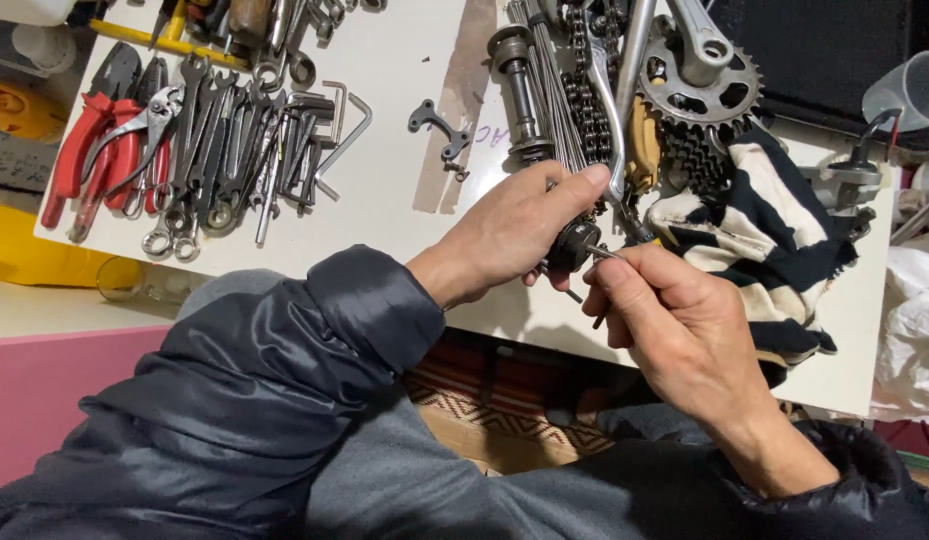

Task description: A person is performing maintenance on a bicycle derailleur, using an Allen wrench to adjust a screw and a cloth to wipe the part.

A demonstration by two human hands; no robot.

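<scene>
Black hub part [573,243] looks small, stiff, probably greasy, so grip its round body. Left hand [515,232] clenches it; right hand [675,325] at 4 o'clock pinches a thin metal rod [607,254].

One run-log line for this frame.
left hand: grips small black part | right hand: holds thin metal tool against it | beside: striped cloth

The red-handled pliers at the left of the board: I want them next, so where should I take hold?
Grip the red-handled pliers by the paired red handles, coming from the lower left. The handles splay toward that open board edge, while the steel jaws point up-right into the crowded row of steel wrenches.
</scene>
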